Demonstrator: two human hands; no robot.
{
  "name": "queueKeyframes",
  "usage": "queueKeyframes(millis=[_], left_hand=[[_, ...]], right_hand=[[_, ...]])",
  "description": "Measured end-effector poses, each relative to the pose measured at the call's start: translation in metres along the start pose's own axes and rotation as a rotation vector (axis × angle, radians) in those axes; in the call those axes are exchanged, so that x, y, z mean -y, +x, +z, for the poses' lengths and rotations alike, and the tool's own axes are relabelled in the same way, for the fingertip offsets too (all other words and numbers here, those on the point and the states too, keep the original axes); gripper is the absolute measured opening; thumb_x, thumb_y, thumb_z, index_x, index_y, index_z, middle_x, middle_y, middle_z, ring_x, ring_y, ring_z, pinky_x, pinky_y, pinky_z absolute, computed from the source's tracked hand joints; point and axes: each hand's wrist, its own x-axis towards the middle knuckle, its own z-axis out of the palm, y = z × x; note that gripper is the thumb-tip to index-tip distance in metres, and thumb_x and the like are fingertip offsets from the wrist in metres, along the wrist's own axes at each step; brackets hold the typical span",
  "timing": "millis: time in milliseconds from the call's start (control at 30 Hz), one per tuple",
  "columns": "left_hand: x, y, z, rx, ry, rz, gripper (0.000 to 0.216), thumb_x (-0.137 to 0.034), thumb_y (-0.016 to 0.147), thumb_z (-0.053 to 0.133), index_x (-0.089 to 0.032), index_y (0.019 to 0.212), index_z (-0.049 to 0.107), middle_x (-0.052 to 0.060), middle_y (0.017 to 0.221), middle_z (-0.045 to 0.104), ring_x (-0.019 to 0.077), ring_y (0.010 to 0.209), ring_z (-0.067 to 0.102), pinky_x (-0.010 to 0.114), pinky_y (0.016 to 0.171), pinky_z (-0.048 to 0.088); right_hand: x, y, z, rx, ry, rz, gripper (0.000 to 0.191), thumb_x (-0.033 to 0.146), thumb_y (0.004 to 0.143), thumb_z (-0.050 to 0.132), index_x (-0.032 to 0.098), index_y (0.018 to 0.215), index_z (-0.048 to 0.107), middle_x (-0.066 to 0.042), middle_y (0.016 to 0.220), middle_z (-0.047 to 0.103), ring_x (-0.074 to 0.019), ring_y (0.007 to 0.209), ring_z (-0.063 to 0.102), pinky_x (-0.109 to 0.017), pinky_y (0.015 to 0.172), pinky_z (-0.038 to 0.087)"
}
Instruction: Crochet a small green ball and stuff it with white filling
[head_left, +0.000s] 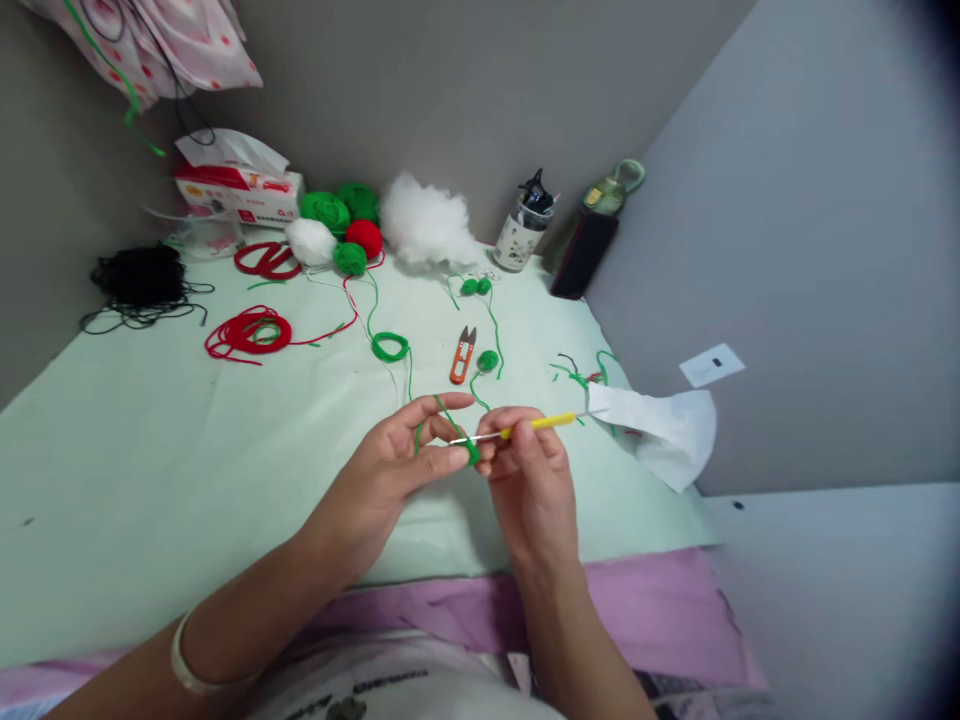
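Between thumb and fingers, my left hand [401, 450] pinches a small green crochet piece [472, 453], with green yarn [448, 413] strung over its raised index finger. My right hand [534, 465] grips a crochet hook [551, 422] by its yellow handle, and the metal tip reaches to the green piece. Beyond the hands lie orange thread snips [463, 357] and a small green crocheted ball [488, 361] with a yarn tail. A loose green yarn coil [390, 347] rests to the left of the snips.
At the back are yarn balls [325, 213], white stuffing [427, 222], a tissue box [240, 195], a pen cup [517, 238] and a bottle [600, 205]. Black yarn [139, 277], red scissors [268, 261] and red yarn [247, 332] lie left; white paper [660, 425] lies right.
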Motion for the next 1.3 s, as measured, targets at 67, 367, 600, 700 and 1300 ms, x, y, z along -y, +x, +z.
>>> queueKeyframes(millis=[67, 367, 600, 700, 1300], left_hand=[[0.003, -0.001, -0.001, -0.014, 0.065, 0.051, 0.04, -0.027, 0.079, 0.089, -0.025, 0.117, 0.077, -0.002, 0.086, 0.066, 0.0165, 0.09, 0.063, 0.027, 0.087, 0.047], [-0.11, -0.016, -0.048, -0.142, 0.642, 0.465, 0.019, -0.036, 0.083, 0.085, -0.027, 0.1, 0.085, 0.0, 0.086, 0.073, 0.0166, 0.077, 0.058, 0.03, 0.073, 0.043], [-0.196, -0.035, -0.102, -0.399, 0.528, 1.039, 0.029, -0.01, 0.102, 0.056, -0.026, 0.102, 0.08, -0.002, 0.077, 0.074, 0.0266, 0.125, 0.056, 0.044, 0.077, 0.036], [-0.188, -0.039, -0.115, -0.407, 0.749, 0.82, 0.024, -0.013, 0.091, 0.066, -0.027, 0.102, 0.082, -0.004, 0.089, 0.079, 0.0312, 0.141, 0.05, 0.034, 0.085, 0.047], [-0.053, -0.025, 0.011, 0.11, 0.191, 0.586, 0.062, -0.055, 0.109, 0.042, -0.028, 0.065, 0.077, 0.003, 0.119, 0.082, 0.0274, 0.146, 0.053, 0.047, 0.131, 0.019]], right_hand=[[-0.003, -0.003, 0.003, -0.017, -0.115, -0.088, 0.017, 0.042, 0.092, 0.079, 0.026, 0.088, 0.082, -0.002, 0.087, 0.075, -0.0127, 0.075, 0.066, -0.025, 0.07, 0.053], [0.038, -0.007, -0.015, 0.001, 0.174, 0.018, 0.026, 0.04, 0.083, 0.087, 0.025, 0.074, 0.068, 0.003, 0.065, 0.051, -0.0117, 0.055, 0.043, -0.022, 0.046, 0.038], [0.06, -0.017, -0.031, -0.075, 0.397, -0.08, 0.037, 0.03, 0.079, 0.091, 0.026, 0.065, 0.056, 0.01, 0.055, 0.025, -0.0102, 0.048, 0.003, -0.022, 0.031, 0.007], [0.055, -0.013, -0.03, -0.03, 0.198, -0.004, 0.032, 0.04, 0.082, 0.087, 0.025, 0.067, 0.062, 0.005, 0.058, 0.041, -0.0094, 0.046, 0.021, -0.021, 0.034, 0.024], [0.027, -0.027, 0.026, 0.199, -0.019, -0.069, 0.027, 0.049, 0.092, 0.074, 0.025, 0.079, 0.076, -0.003, 0.069, 0.063, -0.0117, 0.051, 0.047, -0.021, 0.041, 0.036]])
